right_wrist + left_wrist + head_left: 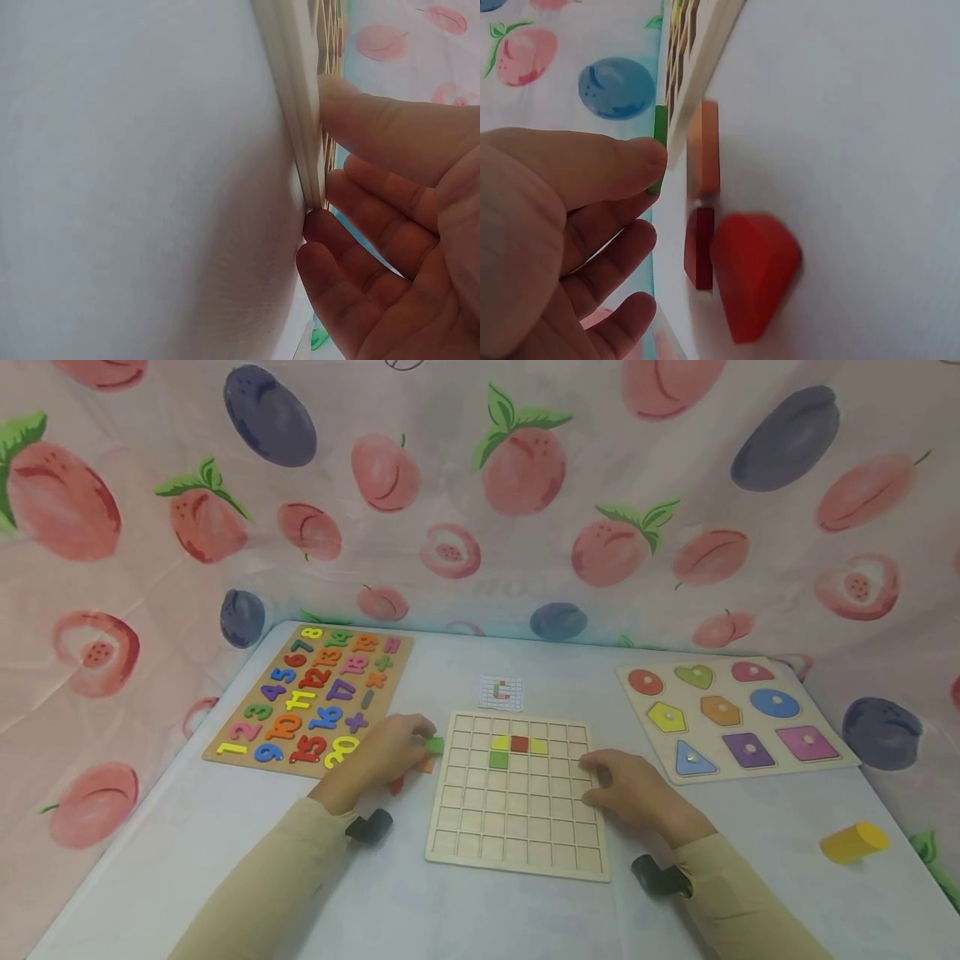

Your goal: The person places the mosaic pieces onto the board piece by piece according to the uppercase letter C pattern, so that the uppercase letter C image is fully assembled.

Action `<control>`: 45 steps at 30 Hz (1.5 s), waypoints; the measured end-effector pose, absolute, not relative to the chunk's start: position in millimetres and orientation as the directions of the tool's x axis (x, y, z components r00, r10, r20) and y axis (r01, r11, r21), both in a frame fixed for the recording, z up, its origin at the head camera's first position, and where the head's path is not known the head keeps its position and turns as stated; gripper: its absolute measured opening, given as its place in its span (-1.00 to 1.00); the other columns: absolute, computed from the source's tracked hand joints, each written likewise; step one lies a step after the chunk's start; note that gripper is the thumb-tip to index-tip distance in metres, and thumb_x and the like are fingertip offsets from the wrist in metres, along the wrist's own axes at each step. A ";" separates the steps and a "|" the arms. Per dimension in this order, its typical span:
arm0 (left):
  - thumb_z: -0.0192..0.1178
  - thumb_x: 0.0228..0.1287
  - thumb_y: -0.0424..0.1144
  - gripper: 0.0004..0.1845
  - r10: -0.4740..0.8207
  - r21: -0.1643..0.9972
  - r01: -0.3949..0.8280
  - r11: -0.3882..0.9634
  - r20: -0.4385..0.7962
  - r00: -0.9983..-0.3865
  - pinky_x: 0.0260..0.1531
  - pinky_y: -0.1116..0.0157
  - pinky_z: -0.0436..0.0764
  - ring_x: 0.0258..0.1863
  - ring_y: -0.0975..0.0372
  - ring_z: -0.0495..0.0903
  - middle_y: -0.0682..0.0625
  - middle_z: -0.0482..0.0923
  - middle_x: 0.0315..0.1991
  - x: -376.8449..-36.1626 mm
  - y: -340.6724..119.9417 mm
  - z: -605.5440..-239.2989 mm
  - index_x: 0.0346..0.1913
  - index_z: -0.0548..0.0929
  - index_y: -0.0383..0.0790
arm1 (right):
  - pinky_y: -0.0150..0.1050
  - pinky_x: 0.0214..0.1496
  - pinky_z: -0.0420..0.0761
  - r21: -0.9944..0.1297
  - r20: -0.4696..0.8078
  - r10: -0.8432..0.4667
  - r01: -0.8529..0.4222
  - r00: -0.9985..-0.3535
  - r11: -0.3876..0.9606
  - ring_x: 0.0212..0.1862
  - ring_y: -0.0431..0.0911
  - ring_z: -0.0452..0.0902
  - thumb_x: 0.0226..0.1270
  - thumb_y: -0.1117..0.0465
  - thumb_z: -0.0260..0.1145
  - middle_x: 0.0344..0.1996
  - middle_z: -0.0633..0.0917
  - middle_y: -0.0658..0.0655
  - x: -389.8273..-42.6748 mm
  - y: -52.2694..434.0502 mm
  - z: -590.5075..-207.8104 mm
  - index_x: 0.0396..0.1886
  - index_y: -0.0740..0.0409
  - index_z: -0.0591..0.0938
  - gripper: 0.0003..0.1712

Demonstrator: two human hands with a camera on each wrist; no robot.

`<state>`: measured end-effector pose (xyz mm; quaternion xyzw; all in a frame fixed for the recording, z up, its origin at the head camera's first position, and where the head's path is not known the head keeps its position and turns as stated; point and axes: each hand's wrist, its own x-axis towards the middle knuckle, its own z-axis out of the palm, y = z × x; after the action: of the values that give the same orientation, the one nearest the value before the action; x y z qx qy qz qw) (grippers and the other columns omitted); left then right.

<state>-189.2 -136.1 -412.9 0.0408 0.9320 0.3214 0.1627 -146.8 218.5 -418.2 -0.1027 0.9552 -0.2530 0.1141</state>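
Grid board (pixel 517 852) holds 4 coloured pieces, most cells bare, while left hand (pixel 390 752) pinches a green tile (pixel 434 745) and right hand (pixel 630 789) fingers steady its edge.

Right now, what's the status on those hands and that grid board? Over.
Left hand pinches a green piece beside the grid board. Right hand steadies the board's right edge. Loose orange piece and red pieces lie beside the left edge.

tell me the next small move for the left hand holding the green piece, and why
Probably carry the green piece from the left hand over the grid board into an empty cell by the placed green square. The right hand steadies the board's right edge.
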 end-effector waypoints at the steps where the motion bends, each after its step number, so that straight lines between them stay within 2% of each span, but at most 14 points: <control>1: 0.28 0.34 -0.24 -0.59 0.183 0.613 -0.027 0.790 -0.278 -0.943 -0.83 0.30 0.45 -0.75 0.12 0.50 -0.10 0.56 -0.01 -187.9 -135.2 -412.5 0.24 0.60 -0.14 | 0.16 0.37 0.32 -0.507 -0.166 -0.253 -0.138 -0.953 0.851 0.35 0.24 0.35 0.16 0.25 0.48 0.25 0.56 0.27 -146.7 218.5 -418.3 0.25 0.28 0.57 -0.37; 2: 0.28 0.34 -0.23 -0.58 0.187 0.611 -0.022 0.791 -0.276 -0.943 -0.84 0.31 0.43 -0.76 0.12 0.50 -0.11 0.55 0.01 -186.8 -134.2 -412.4 0.24 0.59 -0.13 | 0.16 0.37 0.32 -0.506 -0.165 -0.253 -0.138 -0.953 0.852 0.35 0.24 0.35 0.16 0.25 0.48 0.25 0.56 0.27 -146.7 218.4 -418.3 0.25 0.28 0.57 -0.37; 5: 0.30 0.33 -0.21 -0.60 0.213 0.612 0.020 0.790 -0.244 -0.946 -0.82 0.29 0.46 -0.59 0.12 0.55 -0.12 0.53 0.08 -183.7 -132.2 -412.3 0.21 0.62 -0.13 | 0.16 0.38 0.31 -0.502 -0.167 -0.246 -0.132 -0.955 0.855 0.36 0.23 0.34 0.16 0.25 0.48 0.26 0.56 0.27 -146.5 217.9 -418.7 0.26 0.27 0.56 -0.37; 7: 0.32 0.33 -0.19 -0.63 0.242 0.608 0.068 0.791 -0.208 -0.948 -0.61 0.24 0.61 -0.33 0.11 0.62 -0.09 0.56 0.10 -182.5 -131.1 -413.5 0.17 0.64 -0.13 | 0.16 0.38 0.30 -0.501 -0.169 -0.241 -0.127 -0.956 0.856 0.37 0.23 0.33 0.17 0.24 0.48 0.26 0.55 0.26 -146.5 217.7 -419.3 0.27 0.26 0.56 -0.36; 9: 0.32 0.33 -0.17 -0.66 0.266 0.606 0.105 0.788 -0.181 -0.947 -0.30 0.17 0.68 -0.06 0.11 0.59 -0.05 0.59 0.07 -181.8 -129.9 -415.0 0.13 0.67 -0.13 | 0.16 0.38 0.30 -0.501 -0.168 -0.239 -0.126 -0.956 0.856 0.37 0.23 0.32 0.17 0.24 0.48 0.26 0.55 0.26 -146.7 217.7 -419.9 0.27 0.26 0.56 -0.36; 12: 0.33 0.33 -0.15 -0.69 0.294 0.599 0.145 0.787 -0.157 -0.943 0.11 0.10 0.55 0.16 0.08 0.53 0.00 0.63 0.03 -181.1 -127.2 -417.8 0.09 0.69 -0.13 | 0.16 0.38 0.30 -0.505 -0.164 -0.244 -0.131 -0.956 0.853 0.37 0.23 0.33 0.17 0.24 0.48 0.26 0.56 0.26 -147.2 218.3 -420.4 0.26 0.26 0.56 -0.37; 24: 0.36 0.26 -0.21 -0.68 0.341 0.621 0.165 0.766 -0.175 -0.924 0.03 0.14 0.57 -0.05 0.15 0.55 0.02 0.62 -0.10 -171.8 -110.9 -419.7 0.06 0.69 -0.16 | 0.17 0.38 0.30 -0.511 -0.163 -0.251 -0.136 -0.954 0.849 0.36 0.24 0.34 0.16 0.25 0.47 0.25 0.56 0.28 -146.1 217.6 -417.9 0.25 0.29 0.57 -0.37; 27: 0.35 0.26 -0.25 -0.68 0.370 0.615 0.200 0.763 -0.161 -0.915 0.07 0.13 0.56 -0.02 0.12 0.56 0.00 0.64 -0.08 -169.7 -106.4 -422.0 0.07 0.69 -0.20 | 0.17 0.38 0.30 -0.508 -0.168 -0.245 -0.129 -0.955 0.851 0.36 0.24 0.34 0.16 0.26 0.48 0.25 0.56 0.27 -146.4 217.3 -418.1 0.25 0.27 0.57 -0.37; 32: 0.33 0.26 -0.29 -0.67 0.398 0.597 0.243 0.765 -0.140 -0.907 0.19 0.09 0.49 0.15 0.06 0.55 -0.03 0.66 0.03 -166.9 -99.9 -424.1 0.09 0.70 -0.21 | 0.16 0.38 0.30 -0.506 -0.171 -0.244 -0.127 -0.955 0.853 0.36 0.23 0.34 0.17 0.26 0.48 0.25 0.56 0.26 -147.0 217.7 -418.4 0.25 0.26 0.57 -0.38; 39: 0.33 0.25 -0.31 -0.67 0.430 0.595 0.281 0.753 -0.122 -0.895 0.17 0.12 0.51 0.10 0.10 0.54 -0.01 0.65 0.00 -164.8 -91.7 -422.7 0.08 0.70 -0.20 | 0.17 0.38 0.30 -0.507 -0.188 -0.233 -0.109 -0.954 0.855 0.37 0.23 0.33 0.18 0.24 0.48 0.27 0.55 0.26 -146.3 217.2 -416.3 0.27 0.25 0.56 -0.37; 45: 0.33 0.23 -0.33 -0.65 0.452 0.573 0.305 0.761 -0.130 -0.883 0.21 0.10 0.48 0.14 0.08 0.53 -0.03 0.65 0.03 -162.6 -84.4 -420.5 0.10 0.69 -0.21 | 0.18 0.38 0.30 -0.520 -0.201 -0.232 -0.098 -0.952 0.849 0.37 0.24 0.32 0.19 0.24 0.46 0.28 0.54 0.27 -144.9 216.4 -414.1 0.29 0.27 0.54 -0.36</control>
<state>-162.6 -84.4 -420.5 0.2035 0.9290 0.2798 0.1315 -144.9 216.4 -414.1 -0.0866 0.9528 -0.2610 0.1290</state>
